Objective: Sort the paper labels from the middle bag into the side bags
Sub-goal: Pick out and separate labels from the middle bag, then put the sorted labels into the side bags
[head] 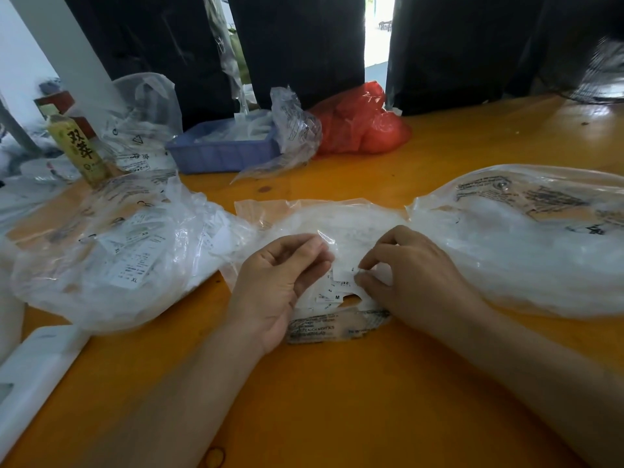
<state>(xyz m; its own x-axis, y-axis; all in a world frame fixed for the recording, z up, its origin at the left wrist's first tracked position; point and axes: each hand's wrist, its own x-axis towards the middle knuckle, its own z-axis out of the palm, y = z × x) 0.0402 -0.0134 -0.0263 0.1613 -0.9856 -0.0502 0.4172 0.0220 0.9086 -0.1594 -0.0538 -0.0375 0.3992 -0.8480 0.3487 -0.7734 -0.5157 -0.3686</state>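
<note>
Head view: label (345, 273) apparently pinched by right fingers (366, 265).

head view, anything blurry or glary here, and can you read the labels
Head view: wide-angle bending at the edges; glare on the orange table far right, beside a motion-blurred dark object. The doorway behind is blown out. The label pinched by the right hand is too soft to read; an M label below is legible.

Side bags (111, 251) flank middle (crowded); near tabletop (337, 400) free
</note>
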